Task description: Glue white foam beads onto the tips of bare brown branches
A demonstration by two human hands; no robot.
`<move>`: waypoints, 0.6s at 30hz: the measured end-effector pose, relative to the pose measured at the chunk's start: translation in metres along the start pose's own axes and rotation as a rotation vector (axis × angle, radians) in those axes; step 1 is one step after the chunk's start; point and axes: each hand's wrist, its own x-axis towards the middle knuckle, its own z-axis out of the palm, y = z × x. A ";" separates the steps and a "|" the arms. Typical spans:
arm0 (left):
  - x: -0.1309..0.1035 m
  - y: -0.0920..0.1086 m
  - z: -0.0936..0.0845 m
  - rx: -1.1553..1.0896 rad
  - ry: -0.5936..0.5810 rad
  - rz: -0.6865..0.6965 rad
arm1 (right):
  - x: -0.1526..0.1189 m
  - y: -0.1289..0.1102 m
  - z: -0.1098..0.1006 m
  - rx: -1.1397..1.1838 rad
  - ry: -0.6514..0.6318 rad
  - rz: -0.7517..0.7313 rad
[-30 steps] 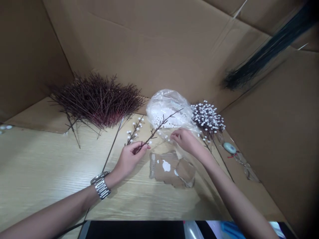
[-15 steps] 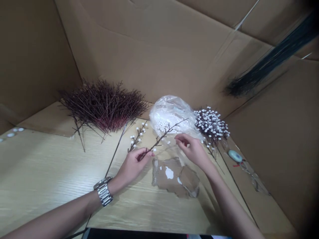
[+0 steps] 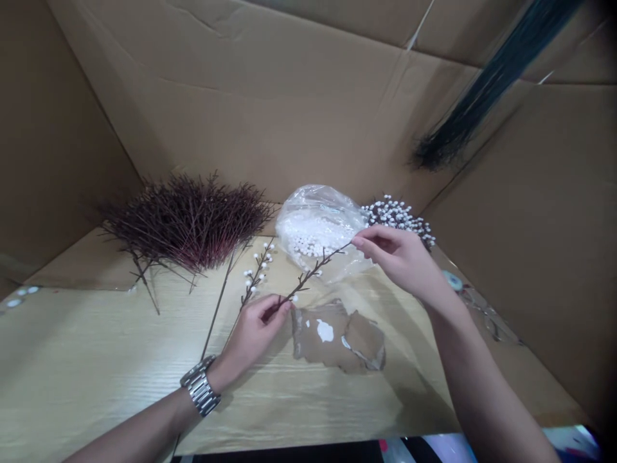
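Observation:
A brown twig (image 3: 311,273) slants up to the right between my hands, with a few white beads along it. My left hand (image 3: 258,331) pinches its lower part, closed. At the twig's upper tip, my right hand (image 3: 395,254) has thumb and fingertips pressed together. Behind my left hand stands a beaded sprig (image 3: 258,273). A clear plastic bag (image 3: 313,225) of small white beads lies behind the twig. Below the twig is a torn piece of cardboard (image 3: 313,350) with white glue-like patches.
A heap of dark red-brown twigs (image 3: 193,222) lies at the back left. White-tipped stems (image 3: 395,212) are bunched behind my right hand. A few white beads (image 3: 14,302) sit at the far left. Cardboard walls enclose the table (image 3: 96,366); a dark bundle (image 3: 491,90) is at upper right.
My right hand has moved up and closed at the twig's tip. My left hand keeps its pinch on the twig. The whole view has shifted somewhat.

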 end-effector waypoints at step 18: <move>0.004 -0.003 -0.003 -0.406 -0.090 -0.221 | 0.008 0.000 0.007 0.205 -0.018 -0.063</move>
